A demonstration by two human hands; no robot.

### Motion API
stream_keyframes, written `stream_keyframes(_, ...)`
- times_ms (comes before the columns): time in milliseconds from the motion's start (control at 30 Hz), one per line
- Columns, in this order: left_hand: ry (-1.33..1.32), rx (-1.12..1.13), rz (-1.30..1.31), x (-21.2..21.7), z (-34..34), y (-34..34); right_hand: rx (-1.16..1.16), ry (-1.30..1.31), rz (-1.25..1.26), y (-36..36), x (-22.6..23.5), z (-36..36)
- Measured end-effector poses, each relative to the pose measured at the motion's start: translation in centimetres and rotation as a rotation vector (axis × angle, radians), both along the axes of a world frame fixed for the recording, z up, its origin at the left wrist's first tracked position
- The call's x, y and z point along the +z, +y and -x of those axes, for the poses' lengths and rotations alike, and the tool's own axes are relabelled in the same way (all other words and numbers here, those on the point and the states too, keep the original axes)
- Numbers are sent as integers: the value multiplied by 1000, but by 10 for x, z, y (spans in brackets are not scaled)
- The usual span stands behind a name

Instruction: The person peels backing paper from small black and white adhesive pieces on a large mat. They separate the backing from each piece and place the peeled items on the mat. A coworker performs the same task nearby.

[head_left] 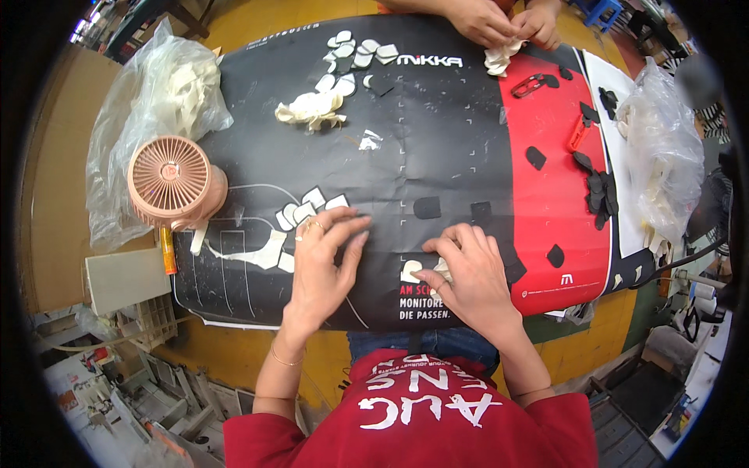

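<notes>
Fingers (343, 229): L hand (320, 265) apart | R hand (473, 279) can't tell | 2 blk pcs (427, 207) fwd of R

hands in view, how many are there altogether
4. The person's left hand is beside white pieces; the right hand is by a cream piece. A co-worker's hand and second hand are together beyond. No other hand shows.

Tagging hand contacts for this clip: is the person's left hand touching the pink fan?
No, the left hand is by small white pieces, with a clear gap between it and the pink fan.
</notes>
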State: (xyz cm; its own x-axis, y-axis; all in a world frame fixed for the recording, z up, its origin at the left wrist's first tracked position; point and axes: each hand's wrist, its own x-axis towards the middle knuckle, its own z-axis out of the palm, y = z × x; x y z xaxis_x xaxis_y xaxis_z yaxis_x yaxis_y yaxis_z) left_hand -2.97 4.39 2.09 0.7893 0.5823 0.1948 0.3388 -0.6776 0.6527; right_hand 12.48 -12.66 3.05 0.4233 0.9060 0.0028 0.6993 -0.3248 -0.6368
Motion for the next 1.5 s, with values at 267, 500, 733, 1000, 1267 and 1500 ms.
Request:
stream_keyframes(267,-36,-12,100,-11,7,-36,85,-24,32,10,-2,5)
stream_keyframes(500,-232,-60,258,3,-8,-39,-18,-53,-259,9,18,-9)
stream_keyframes(733,-494,6,-82,11,-27,-47,-150,447,-333,2,35,6)
stream_keyframes(1000,-502,-50,-11,13,-29,-58,-133,520,-362,-6,36,1)
stream_keyframes(1267,-473,-63,95,13,-28,-59,-136,544,-345,-5,35,1)
stream_keyframes(1500,-465,-88,80,12,-30,-57,-135,550,-311,-6,34,-3)
